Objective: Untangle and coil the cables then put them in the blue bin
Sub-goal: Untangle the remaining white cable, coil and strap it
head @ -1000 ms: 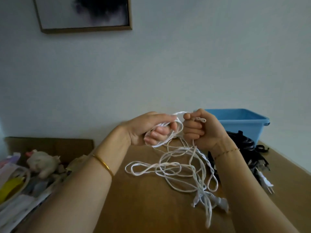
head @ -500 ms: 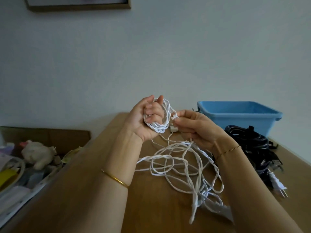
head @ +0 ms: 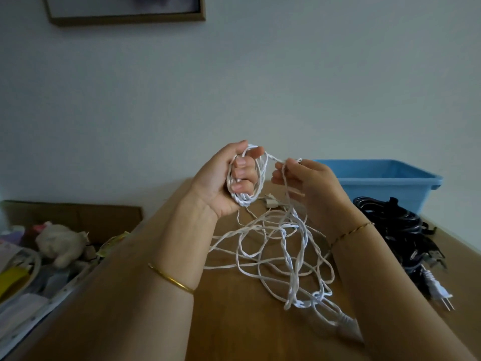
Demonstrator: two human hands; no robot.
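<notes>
A thin white cable lies in a loose tangle on the wooden table. Part of it is wound in a small coil around the fingers of my left hand, which is raised above the table with its fingers curled through the loops. My right hand pinches a strand of the same cable just right of the coil, and strands hang from it to the tangle. The blue bin stands at the back right. A pile of black cables sits in front of it.
A white two-pin plug lies at the right by the black pile. Left of the table a cardboard box holds a plush toy and clutter. A framed picture hangs on the wall.
My left hand has turned palm up and risen, and more white cable is wound around its fingers. My right hand has loosened from a fist to a pinch on one strand.
</notes>
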